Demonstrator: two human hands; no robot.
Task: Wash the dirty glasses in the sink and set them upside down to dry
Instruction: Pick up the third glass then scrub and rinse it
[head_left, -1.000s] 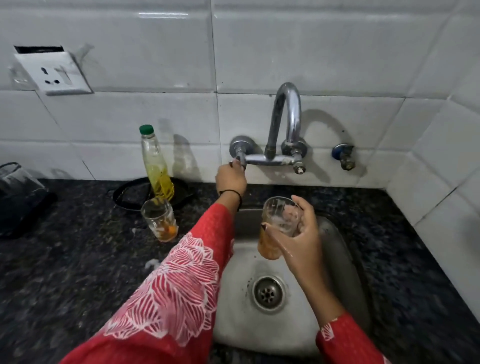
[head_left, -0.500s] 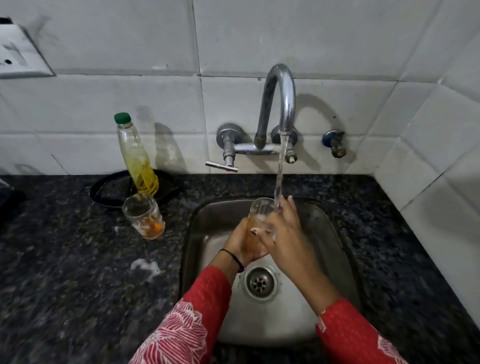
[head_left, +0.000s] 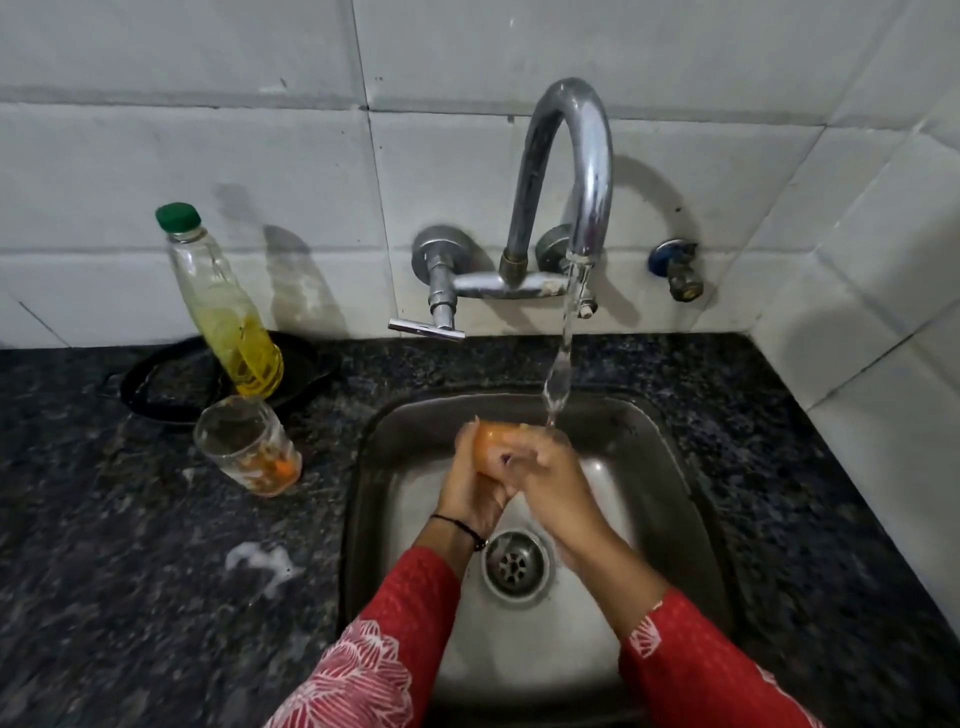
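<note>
Over the steel sink (head_left: 670, 467), both my hands hold a glass (head_left: 491, 441) with orange residue, tilted under the running water from the tap (head_left: 576, 171). My left hand (head_left: 470, 483) wraps the glass from the left. My right hand (head_left: 550, 467) covers it from the right, hiding most of it. A second dirty glass (head_left: 247, 447), orange dregs at its bottom, stands upright on the dark counter left of the sink.
A bottle of yellow liquid with a green cap (head_left: 223, 306) stands behind the second glass on a black dish (head_left: 171, 384). A foam blob (head_left: 262, 558) lies on the granite counter (head_left: 130, 597). The tap lever (head_left: 426, 327) sticks out left. Tiled walls close the back and right.
My left hand left the tap lever and joined the right on the glass. Water started running. The glass went lower into the sink and is now tilted.
</note>
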